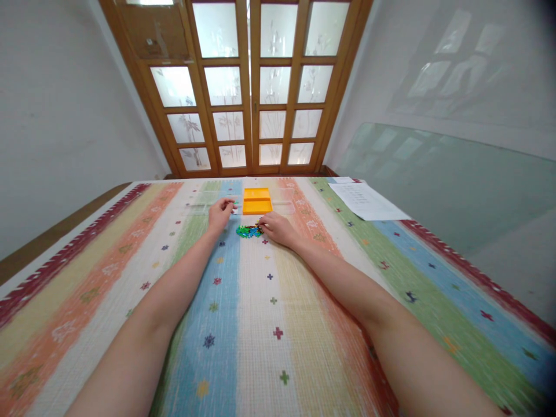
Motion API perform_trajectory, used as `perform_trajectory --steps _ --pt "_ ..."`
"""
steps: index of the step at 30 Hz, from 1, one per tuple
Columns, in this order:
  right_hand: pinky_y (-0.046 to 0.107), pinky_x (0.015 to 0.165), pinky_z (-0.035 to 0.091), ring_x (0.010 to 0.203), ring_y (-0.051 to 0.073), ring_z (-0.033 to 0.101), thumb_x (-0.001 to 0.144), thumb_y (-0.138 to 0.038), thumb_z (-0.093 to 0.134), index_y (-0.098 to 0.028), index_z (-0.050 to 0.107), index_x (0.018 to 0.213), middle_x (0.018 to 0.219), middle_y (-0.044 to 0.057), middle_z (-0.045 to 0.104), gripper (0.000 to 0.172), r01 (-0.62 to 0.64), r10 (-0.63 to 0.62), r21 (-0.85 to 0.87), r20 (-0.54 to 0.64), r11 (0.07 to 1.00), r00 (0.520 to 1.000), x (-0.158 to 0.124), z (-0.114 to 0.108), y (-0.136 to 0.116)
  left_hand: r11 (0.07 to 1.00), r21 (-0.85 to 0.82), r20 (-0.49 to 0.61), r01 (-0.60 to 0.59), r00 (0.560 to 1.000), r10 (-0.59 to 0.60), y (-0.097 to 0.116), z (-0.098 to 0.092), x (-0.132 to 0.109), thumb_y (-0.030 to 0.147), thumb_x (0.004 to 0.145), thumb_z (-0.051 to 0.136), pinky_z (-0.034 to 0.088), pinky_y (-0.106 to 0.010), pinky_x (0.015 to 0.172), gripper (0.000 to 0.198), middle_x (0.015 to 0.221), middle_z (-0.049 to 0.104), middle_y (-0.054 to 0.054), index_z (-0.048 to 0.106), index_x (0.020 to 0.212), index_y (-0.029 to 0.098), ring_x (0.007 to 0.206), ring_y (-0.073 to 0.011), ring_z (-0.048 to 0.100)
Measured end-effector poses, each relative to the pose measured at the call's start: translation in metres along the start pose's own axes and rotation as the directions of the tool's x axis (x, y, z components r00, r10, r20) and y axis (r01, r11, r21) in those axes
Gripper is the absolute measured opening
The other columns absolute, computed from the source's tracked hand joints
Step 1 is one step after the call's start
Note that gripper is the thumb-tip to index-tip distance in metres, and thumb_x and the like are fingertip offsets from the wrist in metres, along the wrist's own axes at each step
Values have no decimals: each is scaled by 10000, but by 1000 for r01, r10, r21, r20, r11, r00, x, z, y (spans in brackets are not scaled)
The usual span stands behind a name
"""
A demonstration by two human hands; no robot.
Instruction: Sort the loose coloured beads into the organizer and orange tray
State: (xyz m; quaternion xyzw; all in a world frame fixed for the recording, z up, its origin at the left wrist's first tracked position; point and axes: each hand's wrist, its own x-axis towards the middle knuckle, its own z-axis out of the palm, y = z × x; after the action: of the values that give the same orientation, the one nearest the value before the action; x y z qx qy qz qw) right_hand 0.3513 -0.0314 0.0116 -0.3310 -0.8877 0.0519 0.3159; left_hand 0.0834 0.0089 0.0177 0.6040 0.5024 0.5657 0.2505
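Observation:
My left hand (221, 212) is over the left side of a yellow tray, its fingers pinched together on a tiny green piece near a clear container. The yellow tray (257, 207) has a divider across it and lies at the table's far middle. A small pile of green, blue and dark pieces (249, 231) rests on the cloth just in front of the tray. My right hand (277, 227) touches the right end of this pile with its fingers bent together; what they hold, if anything, is too small to make out.
Clear plastic containers (286, 201) flank the tray on both sides. White paper sheets (369, 201) lie at the far right of the striped tablecloth (256, 324). Behind the table stand wooden doors (255, 108) with glass panes.

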Motion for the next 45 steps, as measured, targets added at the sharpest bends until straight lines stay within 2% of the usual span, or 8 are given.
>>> perform_trajectory --steps 4,8,13,25,29,33,38,45 --pt "346 907 451 1009 241 603 1024 -227 579 -236 740 1026 1020 85 711 161 46 -45 -28 42 999 998 1 1 -5 999 -22 -222 27 975 -32 -15 -41 15 260 874 579 537 -241 667 210 882 765 -54 704 1016 168 665 -132 660" --pt "339 901 446 1000 237 602 1034 -236 565 -235 740 1022 1017 82 705 176 56 -52 -64 55 996 997 1 1 -5 985 -27 -437 170 884 -165 -31 -83 17 210 845 536 510 -216 622 248 942 773 -62 699 1025 161 637 -119 654" --pt "339 884 441 979 234 599 1050 -244 542 -225 741 1012 1003 88 704 203 81 -78 -74 37 994 996 1 -2 -6 951 -39 -533 308 798 -280 -44 -108 13 205 830 522 461 -198 547 354 1077 788 -99 709 1125 151 635 -126 665" --pt "333 851 443 954 226 603 1044 -237 568 -213 722 985 974 83 700 167 120 -117 -127 28 985 993 0 1 -2 902 245 -432 356 873 -227 -47 -102 9 253 930 521 590 -350 803 479 1133 786 -102 668 1376 156 769 -204 717" --pt "339 865 447 968 229 602 1039 -241 583 -216 736 1021 986 82 697 156 117 -114 -108 36 987 993 1 4 -2 878 445 -309 179 950 -37 -33 -78 -2 251 949 547 538 -375 986 366 1116 791 -80 730 1258 182 958 -234 719" --pt "347 890 456 1012 233 605 1013 -238 630 -227 753 1103 1056 84 690 152 87 -84 -65 47 994 995 2 9 -5 851 519 27 -81 997 79 -17 -42 -17 235 941 575 533 -373 950 302 1143 777 -91 768 1170 198 904 -232 703" --pt "352 886 461 1019 235 601 991 -244 674 -214 759 1047 1061 82 675 106 40 -39 -37 33 999 999 2 16 -5 799 488 366 -352 913 179 -1 -10 -35 220 942 582 524 -368 951 246 1087 773 -73 776 1092 216 992 -232 688" --pt "346 882 462 1014 228 589 986 -229 675 -218 755 967 1035 72 654 83 -12 12 -4 19 1000 1000 5 23 1 773 426 505 -471 832 229 12 5 -45 276 976 590 508 -389 990 217 1085 759 -78 782 1061 219 1063 -240 672"
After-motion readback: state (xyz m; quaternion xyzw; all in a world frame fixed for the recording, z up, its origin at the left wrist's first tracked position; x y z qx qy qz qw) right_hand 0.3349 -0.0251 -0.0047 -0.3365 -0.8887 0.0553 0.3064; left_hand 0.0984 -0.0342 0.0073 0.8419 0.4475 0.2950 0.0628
